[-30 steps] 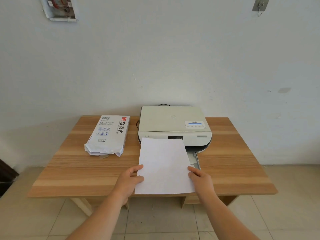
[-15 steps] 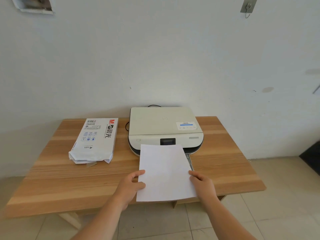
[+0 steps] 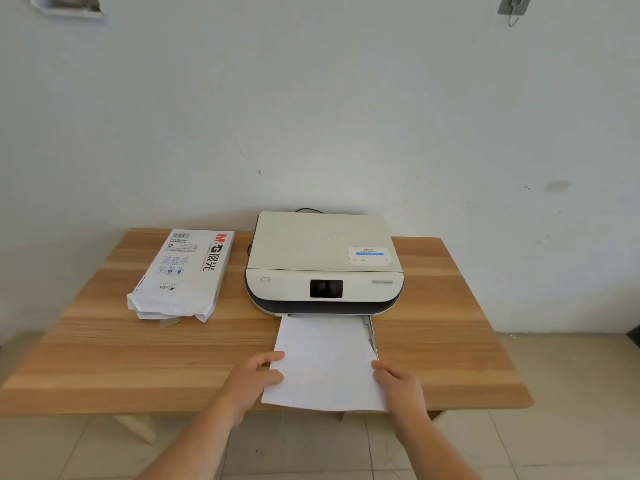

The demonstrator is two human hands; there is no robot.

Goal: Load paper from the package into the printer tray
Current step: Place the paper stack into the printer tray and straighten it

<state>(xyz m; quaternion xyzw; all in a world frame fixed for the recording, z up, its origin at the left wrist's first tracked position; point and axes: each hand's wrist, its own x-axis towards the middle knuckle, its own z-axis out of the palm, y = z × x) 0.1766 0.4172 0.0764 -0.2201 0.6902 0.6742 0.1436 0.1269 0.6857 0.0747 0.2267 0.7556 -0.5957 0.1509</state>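
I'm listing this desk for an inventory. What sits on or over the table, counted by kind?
Printer: 1
Paper package, open at its near end: 1
Loose paper, a sheet or thin stack held by the left hand and right hand, far edge at the tray: 1
Total: 3

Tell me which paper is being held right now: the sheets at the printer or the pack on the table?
The loose white sheets at the printer's tray, gripped by the left hand and right hand. The torn-open pack lies untouched, left of the printer.
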